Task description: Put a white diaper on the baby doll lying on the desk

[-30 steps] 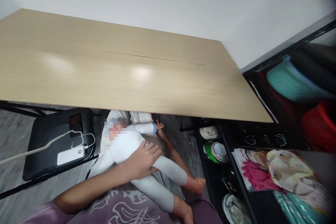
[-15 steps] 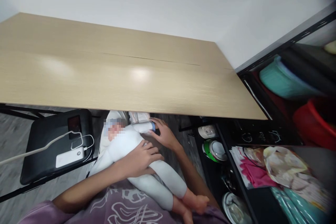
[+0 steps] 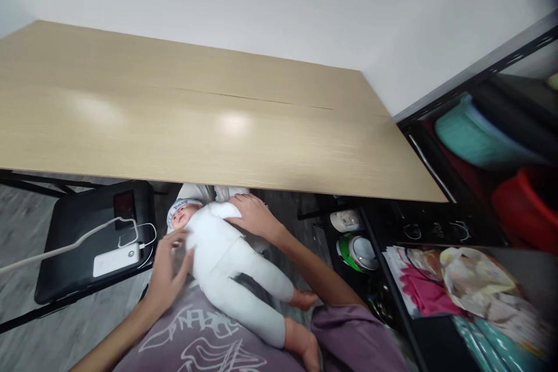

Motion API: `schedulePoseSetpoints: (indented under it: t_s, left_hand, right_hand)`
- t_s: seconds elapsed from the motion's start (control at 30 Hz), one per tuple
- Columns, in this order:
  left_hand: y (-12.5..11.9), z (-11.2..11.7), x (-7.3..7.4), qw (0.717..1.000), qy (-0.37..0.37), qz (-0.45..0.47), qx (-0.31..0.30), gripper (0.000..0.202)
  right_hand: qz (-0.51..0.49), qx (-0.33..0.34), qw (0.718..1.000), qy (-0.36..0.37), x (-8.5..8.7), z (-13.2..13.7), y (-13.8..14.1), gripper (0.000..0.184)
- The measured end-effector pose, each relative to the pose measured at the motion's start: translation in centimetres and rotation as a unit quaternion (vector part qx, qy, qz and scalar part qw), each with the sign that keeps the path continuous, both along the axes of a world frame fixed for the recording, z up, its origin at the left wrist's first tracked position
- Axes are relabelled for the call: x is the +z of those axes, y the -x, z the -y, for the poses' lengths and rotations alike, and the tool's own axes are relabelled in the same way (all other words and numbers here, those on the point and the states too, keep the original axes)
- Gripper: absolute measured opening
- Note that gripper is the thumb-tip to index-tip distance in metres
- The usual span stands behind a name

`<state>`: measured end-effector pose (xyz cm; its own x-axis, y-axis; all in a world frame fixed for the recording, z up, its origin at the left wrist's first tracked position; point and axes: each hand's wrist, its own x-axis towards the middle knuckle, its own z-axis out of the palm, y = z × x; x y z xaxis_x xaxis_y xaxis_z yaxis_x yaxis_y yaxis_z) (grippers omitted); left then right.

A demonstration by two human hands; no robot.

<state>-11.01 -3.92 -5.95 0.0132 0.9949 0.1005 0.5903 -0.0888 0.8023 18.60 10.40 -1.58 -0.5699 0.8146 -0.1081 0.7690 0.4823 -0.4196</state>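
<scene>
A baby doll [image 3: 218, 256] in a white suit lies face up across my lap, its head towards the upper left and its bare feet towards the lower right. A white cap [image 3: 185, 206] with blue lettering covers its head. My left hand [image 3: 168, 272] is at the doll's shoulder, thumb and fingers apart. With fingers bent over the end of the sleeve, my right hand [image 3: 253, 216] holds the doll's other arm and hides its cuff.
A wooden table [image 3: 209, 139] spans the space ahead. On the left, a white power bank [image 3: 117, 260] with a cable lies on a black stool [image 3: 78, 232]. Shelves on the right hold a teal basin [image 3: 475, 133], a red basin [image 3: 523, 203] and pink cloth [image 3: 429, 290].
My left hand has moved from the doll's hip and thigh up to its shoulder. The right hand has shifted slightly left over the cuff. The doll's legs are now farther apart.
</scene>
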Motion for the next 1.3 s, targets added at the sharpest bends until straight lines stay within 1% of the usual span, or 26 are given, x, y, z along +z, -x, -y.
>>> schedulePoseSetpoints:
  t_s: [0.03, 0.07, 0.13, 0.17, 0.2, 0.23, 0.27, 0.33, 0.37, 0.43, 0.53, 0.6, 0.63, 0.67, 0.7, 0.77, 0.83, 0.93, 1.0, 1.03, 1.1, 1.2, 1.3]
  left_hand:
    - [1.4, 0.5, -0.9, 0.997, 0.063, -0.004, 0.041, 0.050]
    - [2.7, 1.0, -1.6, 0.989, 0.135, 0.003, 0.062, 0.058]
    - [4.4, 1.6, -2.6, 0.960, 0.271, 0.048, 0.056, 0.067]
    - [4.8, 1.9, -2.8, 0.946, 0.314, 0.070, 0.046, 0.069]
    - [5.0, 2.0, -2.9, 0.936, 0.339, 0.083, 0.040, 0.070]
    - [5.1, 2.2, -2.9, 0.933, 0.347, 0.084, 0.039, 0.072]
    - [4.9, 2.3, -2.7, 0.935, 0.343, 0.077, 0.044, 0.075]
    - [4.4, 2.6, -2.0, 0.948, 0.308, 0.056, 0.057, 0.077]
    - [4.2, 2.8, -1.4, 0.956, 0.284, 0.049, 0.056, 0.075]
    - [3.8, 3.2, 0.2, 0.973, 0.224, 0.030, 0.044, 0.070]
    - [3.6, 3.0, 3.5, 0.991, 0.134, -0.008, 0.016, 0.069]
    - [3.6, 1.9, 6.0, 0.994, 0.102, -0.034, -0.008, 0.064]
    - [3.6, 0.9, 7.2, 0.994, 0.099, -0.047, -0.022, 0.062]
    - [3.5, -0.4, 8.4, 0.992, 0.102, -0.061, -0.036, 0.061]
    - [3.5, -2.0, 9.4, 0.990, 0.107, -0.076, -0.050, 0.061]
    - [3.2, -5.9, 11.1, 0.985, 0.105, -0.118, -0.073, 0.062]
    - [2.6, -10.4, 12.3, 0.977, 0.086, -0.172, -0.090, 0.060]
    - [1.4, -16.4, 13.1, 0.961, 0.053, -0.243, -0.116, 0.056]
    - [0.6, -19.4, 13.2, 0.950, 0.032, -0.286, -0.119, 0.058]
    - [0.4, -20.5, 13.0, 0.945, 0.023, -0.304, -0.117, 0.061]
    - [0.2, -22.0, 12.6, 0.939, 0.012, -0.325, -0.109, 0.066]
    - [0.7, -23.3, 11.6, 0.938, -0.003, -0.336, -0.088, 0.066]
    - [1.6, -24.5, 10.4, 0.939, -0.039, -0.333, -0.074, 0.065]
  right_hand:
    - [-0.003, 0.006, 1.000, -0.010, 0.1, 0.0, 0.2, 0.035]
    - [-0.008, 0.011, 1.000, -0.019, 0.2, 0.1, 0.4, 0.035]
    - [-0.025, 0.022, 0.999, -0.033, 0.3, 0.0, 0.8, 0.036]
    - [-0.036, 0.026, 0.998, -0.041, 0.4, 0.0, 1.0, 0.036]
    - [-0.049, 0.030, 0.997, -0.049, 0.5, -0.1, 1.2, 0.036]
    - [-0.061, 0.034, 0.996, -0.057, 0.7, -0.1, 1.3, 0.036]
    - [-0.072, 0.038, 0.995, -0.065, 1.0, 0.0, 1.3, 0.035]
    - [-0.093, 0.046, 0.991, -0.080, 2.2, 0.3, 1.1, 0.033]
    - [-0.103, 0.050, 0.989, -0.089, 3.0, 0.5, 0.7, 0.033]
    - [-0.124, 0.058, 0.984, -0.110, 5.3, 1.4, -0.4, 0.033]
    - [-0.139, 0.047, 0.978, -0.146, 9.5, 3.0, -3.0, 0.037]
    - [-0.135, 0.020, 0.976, -0.167, 11.9, 4.1, -4.8, 0.036]
    - [-0.132, 0.002, 0.975, -0.180, 12.8, 4.4, -5.5, 0.035]
    - [-0.129, -0.018, 0.973, -0.193, 13.3, 4.5, -6.2, 0.035]
    - [-0.126, -0.040, 0.970, -0.206, 13.4, 4.4, -6.7, 0.034]
    - [-0.125, -0.097, 0.962, -0.222, 12.8, 3.5, -7.4, 0.033]
    - [-0.130, -0.157, 0.954, -0.221, 11.2, 1.7, -7.9, 0.034]
    - [-0.141, -0.226, 0.944, -0.196, 8.2, -1.5, -8.6, 0.040]
    - [-0.143, -0.252, 0.939, -0.186, 6.4, -3.2, -9.2, 0.046]
    - [-0.143, -0.260, 0.937, -0.185, 5.6, -3.9, -9.5, 0.050]
    - [-0.148, -0.268, 0.933, -0.188, 4.1, -4.7, -10.1, 0.056]
    - [-0.159, -0.274, 0.930, -0.188, 2.3, -5.3, -10.4, 0.061]
    - [-0.166, -0.270, 0.929, -0.192, 1.2, -6.1, -10.2, 0.062]
